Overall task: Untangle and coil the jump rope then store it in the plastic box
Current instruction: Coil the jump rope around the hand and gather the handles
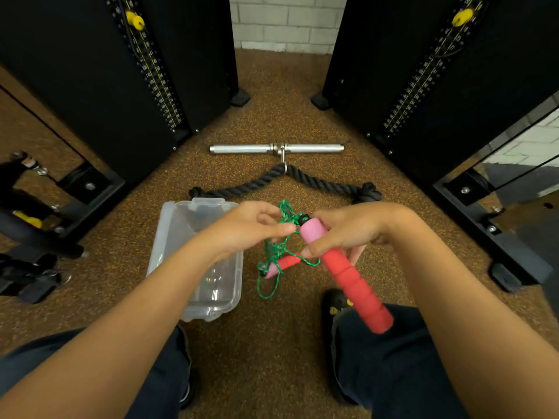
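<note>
The jump rope has a thin green cord (273, 255) and two red foam handles with pink tips. My right hand (348, 229) grips the near handle (354, 285) close to its pink end, the red shaft pointing down toward my right knee. My left hand (251, 226) pinches the tangled green cord just beside that pink tip. The second handle (282, 265) dangles below in the tangle, above the floor. A clear plastic box (169, 237) without a lid stands open on the floor under my left forearm, empty.
A metal bar (242, 149) with a black thick rope attachment (317, 179) lies on the speckled brown floor beyond my hands. Black weight-stack towers (90, 71) stand left and right. Black straps (27, 276) lie at the far left. My black shoe (332, 303) is by the box.
</note>
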Demonstrator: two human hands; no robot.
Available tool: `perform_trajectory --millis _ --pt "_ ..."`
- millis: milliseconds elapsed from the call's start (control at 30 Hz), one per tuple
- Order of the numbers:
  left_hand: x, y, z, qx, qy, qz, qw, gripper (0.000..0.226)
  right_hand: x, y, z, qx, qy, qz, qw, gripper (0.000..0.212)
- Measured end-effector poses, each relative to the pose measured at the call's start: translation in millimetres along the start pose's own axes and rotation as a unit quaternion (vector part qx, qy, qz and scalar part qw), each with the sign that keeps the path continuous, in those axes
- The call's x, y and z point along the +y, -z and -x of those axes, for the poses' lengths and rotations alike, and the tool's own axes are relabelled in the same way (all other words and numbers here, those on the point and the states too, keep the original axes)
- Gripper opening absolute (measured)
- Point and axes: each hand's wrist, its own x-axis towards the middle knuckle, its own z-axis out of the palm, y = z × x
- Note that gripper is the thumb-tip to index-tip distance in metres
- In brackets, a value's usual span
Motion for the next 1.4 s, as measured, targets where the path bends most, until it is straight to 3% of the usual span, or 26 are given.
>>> perform_trajectory --millis 100,167,233,300,333,467,567,633,700,800,867,933,1000,1033,1133,1200,1267,1333,1400 --pt "-5 5 -4 0.086 -0.044 -0.11 0.989 0.01 2 2 3 -0.015 -0.04 0.03 0.999 0.064" --pt "-4 7 -4 0.113 -0.071 -0.141 0.981 0.009 3 4 4 -0.03 -0.058 0.073 0.995 0.076" --pt "-4 7 -6 0.134 -0.082 -0.145 0.977 0.012 5 7 9 -0.043 -0.061 0.113 0.991 0.067" --pt "-5 7 -8 0.163 -0.076 -0.141 0.974 0.018 6 12 14 -0.037 -0.024 0.14 0.989 0.04" --pt "-8 7 -9 0.177 -0.066 -0.136 0.973 0.019 5 14 17 -0.03 0.005 0.139 0.99 0.037" --pt "-18 8 -15 0.184 -0.011 -0.184 0.965 0.02 2 17 26 -0.033 0.113 0.039 0.992 0.036" --pt "-22 2 -16 0.166 -0.009 -0.198 0.966 0.014 0 15 25 -0.038 0.187 -0.035 0.981 0.024" --pt "-17 -1 -13 0.171 0.004 -0.174 0.97 0.023 -3 13 23 -0.026 0.206 -0.108 0.972 0.017" --pt "-8 -3 -10 0.138 0.036 -0.101 0.985 0.037 -5 11 19 0.009 0.2 -0.167 0.965 0.027" --pt "1 -5 -6 -0.01 0.115 0.133 0.984 0.058 -9 4 13 0.024 0.205 -0.175 0.963 0.03" --pt "2 -7 -6 -0.043 0.111 0.248 0.961 0.048 -11 -2 10 -0.028 0.178 -0.115 0.977 0.032" --pt "5 -9 -5 -0.033 0.085 0.295 0.951 0.032 -10 -4 9 -0.1 0.111 -0.005 0.989 0.036" --pt "11 -8 -2 -0.037 0.063 0.295 0.953 0.026 -7 -2 9 -0.08 0.066 0.15 0.983 0.042" --pt "13 -7 1 -0.053 0.055 0.274 0.959 0.026 -5 2 8 -0.027 0.05 0.199 0.978 0.043" --pt "20 -8 11 -0.117 0.038 0.18 0.976 0.029 0 9 4 0.139 0.064 0.187 0.97 0.054" --pt "24 -10 15 -0.147 0.03 0.172 0.974 0.03 -2 5 0 0.154 0.136 0.177 0.963 0.056" --pt "28 -9 18 -0.166 0.018 0.171 0.971 0.034 -7 -2 -4 0.147 0.175 0.187 0.955 0.032" --pt "31 -5 20 -0.177 -0.002 0.171 0.969 0.038 -7 -3 -6 0.158 0.148 0.206 0.954 0.009" --pt "33 3 22 -0.178 -0.023 0.183 0.967 0.038 -2 1 -5 0.169 0.091 0.213 0.958 0.017"
